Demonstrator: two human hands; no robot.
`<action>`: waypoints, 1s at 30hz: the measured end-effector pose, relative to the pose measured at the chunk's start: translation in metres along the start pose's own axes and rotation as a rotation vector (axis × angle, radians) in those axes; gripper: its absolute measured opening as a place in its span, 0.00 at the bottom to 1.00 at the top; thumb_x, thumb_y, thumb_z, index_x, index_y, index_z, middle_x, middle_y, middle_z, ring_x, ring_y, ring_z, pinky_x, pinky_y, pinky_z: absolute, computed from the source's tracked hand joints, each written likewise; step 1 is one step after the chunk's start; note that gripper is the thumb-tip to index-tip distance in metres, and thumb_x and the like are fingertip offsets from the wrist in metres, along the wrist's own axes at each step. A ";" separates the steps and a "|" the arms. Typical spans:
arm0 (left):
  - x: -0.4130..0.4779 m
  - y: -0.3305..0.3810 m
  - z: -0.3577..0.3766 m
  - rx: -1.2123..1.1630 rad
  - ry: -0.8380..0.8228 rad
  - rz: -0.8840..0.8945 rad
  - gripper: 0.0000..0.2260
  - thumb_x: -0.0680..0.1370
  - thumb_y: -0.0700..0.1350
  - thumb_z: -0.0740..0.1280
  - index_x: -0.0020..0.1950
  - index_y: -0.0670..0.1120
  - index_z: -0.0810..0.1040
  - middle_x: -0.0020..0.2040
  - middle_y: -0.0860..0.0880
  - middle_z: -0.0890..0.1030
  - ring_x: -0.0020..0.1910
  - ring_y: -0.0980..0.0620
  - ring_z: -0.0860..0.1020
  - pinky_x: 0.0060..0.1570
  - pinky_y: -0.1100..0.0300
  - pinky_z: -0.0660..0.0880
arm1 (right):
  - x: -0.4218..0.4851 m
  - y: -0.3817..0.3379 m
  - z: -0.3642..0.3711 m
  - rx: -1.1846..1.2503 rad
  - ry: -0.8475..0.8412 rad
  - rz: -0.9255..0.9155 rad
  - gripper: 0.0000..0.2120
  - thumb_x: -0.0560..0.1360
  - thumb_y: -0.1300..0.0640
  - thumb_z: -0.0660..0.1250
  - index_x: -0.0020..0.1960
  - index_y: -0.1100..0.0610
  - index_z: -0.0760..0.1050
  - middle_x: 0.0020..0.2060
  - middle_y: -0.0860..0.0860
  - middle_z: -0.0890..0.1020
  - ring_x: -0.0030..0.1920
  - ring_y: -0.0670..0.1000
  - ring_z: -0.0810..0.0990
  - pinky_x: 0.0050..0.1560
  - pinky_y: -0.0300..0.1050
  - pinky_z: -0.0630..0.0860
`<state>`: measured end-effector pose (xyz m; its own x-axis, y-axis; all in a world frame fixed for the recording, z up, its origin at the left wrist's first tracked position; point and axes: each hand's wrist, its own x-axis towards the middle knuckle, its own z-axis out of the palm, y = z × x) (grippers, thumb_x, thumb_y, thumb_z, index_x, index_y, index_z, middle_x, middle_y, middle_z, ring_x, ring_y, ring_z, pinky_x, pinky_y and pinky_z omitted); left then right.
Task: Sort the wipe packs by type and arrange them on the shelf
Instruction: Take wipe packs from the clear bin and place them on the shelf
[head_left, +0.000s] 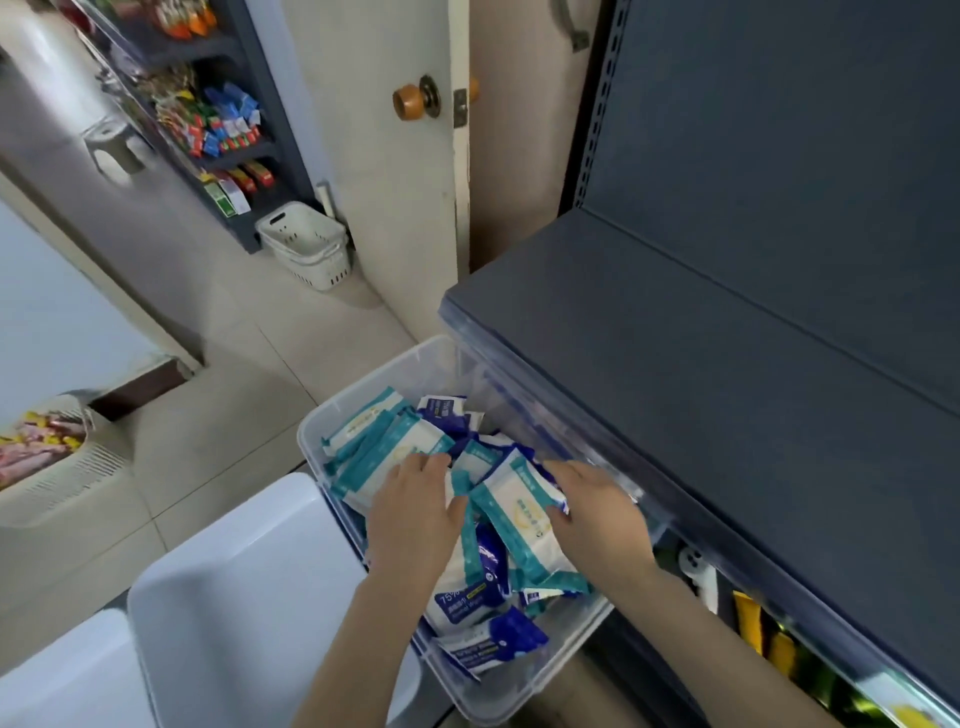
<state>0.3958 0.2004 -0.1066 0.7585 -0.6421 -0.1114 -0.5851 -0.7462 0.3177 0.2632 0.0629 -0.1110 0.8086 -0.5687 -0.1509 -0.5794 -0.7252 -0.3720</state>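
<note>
Wipe packs (387, 449) lie mixed in clear bin (358, 387) beside shelf (727, 395); none shelved yet. Your right grip (597, 512) curls round teal pack (519, 512), presumably to lift it clear. Your left grip (415, 506) lies flat, fingers straight, on neighbouring packs, presumably steadying pile.

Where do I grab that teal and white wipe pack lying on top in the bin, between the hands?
By its two long edges, from above. The teal pack lies face up on top of the pile in the clear bin, with nothing lying over it. The right hand pinches its right edge; the left hand touches the other with its thumb.
</note>
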 end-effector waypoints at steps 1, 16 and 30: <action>0.002 0.008 -0.006 0.004 -0.009 0.052 0.19 0.79 0.54 0.63 0.69 0.52 0.69 0.62 0.52 0.73 0.62 0.51 0.72 0.56 0.56 0.73 | -0.008 0.002 -0.011 0.010 0.053 -0.004 0.22 0.75 0.57 0.65 0.69 0.50 0.69 0.63 0.46 0.76 0.61 0.50 0.74 0.54 0.44 0.75; -0.018 0.237 -0.011 0.218 -0.074 0.778 0.18 0.78 0.56 0.63 0.67 0.53 0.70 0.61 0.54 0.74 0.60 0.51 0.73 0.51 0.55 0.73 | -0.153 0.151 -0.150 -0.129 0.256 0.356 0.30 0.77 0.43 0.61 0.75 0.47 0.57 0.71 0.42 0.65 0.71 0.47 0.64 0.67 0.41 0.63; -0.092 0.450 0.045 0.400 -0.137 1.078 0.17 0.78 0.55 0.64 0.64 0.51 0.72 0.58 0.52 0.76 0.58 0.50 0.74 0.51 0.56 0.73 | -0.305 0.330 -0.211 -0.138 0.350 0.614 0.29 0.74 0.46 0.64 0.73 0.48 0.62 0.67 0.44 0.71 0.67 0.49 0.69 0.64 0.43 0.66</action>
<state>0.0501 -0.0843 0.0038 -0.2121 -0.9745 -0.0733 -0.9770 0.2132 -0.0080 -0.1958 -0.0850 0.0054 0.2660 -0.9638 0.0156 -0.9452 -0.2640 -0.1922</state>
